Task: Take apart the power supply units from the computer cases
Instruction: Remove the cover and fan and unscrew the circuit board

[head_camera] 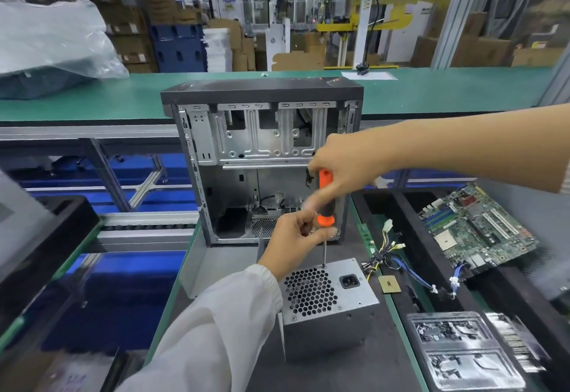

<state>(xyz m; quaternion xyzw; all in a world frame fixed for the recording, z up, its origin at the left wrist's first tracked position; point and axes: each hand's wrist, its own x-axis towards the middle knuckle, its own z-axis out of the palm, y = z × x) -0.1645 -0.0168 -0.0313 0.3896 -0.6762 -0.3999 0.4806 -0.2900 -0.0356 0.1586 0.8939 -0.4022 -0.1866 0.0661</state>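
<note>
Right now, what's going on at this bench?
A person is working on a power supply unit that stands on the mat, already out of the open computer case behind it. The right hand grips the top of an orange-and-black screwdriver, the left hand steadies its lower end, and the tip sits on a screw at the unit's top edge. A motherboard lies to the right.

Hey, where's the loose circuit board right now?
In the head view, the circuit board lies tilted at the right, in a black tray beside the open computer case, just past the bundle of loose cables.
</note>
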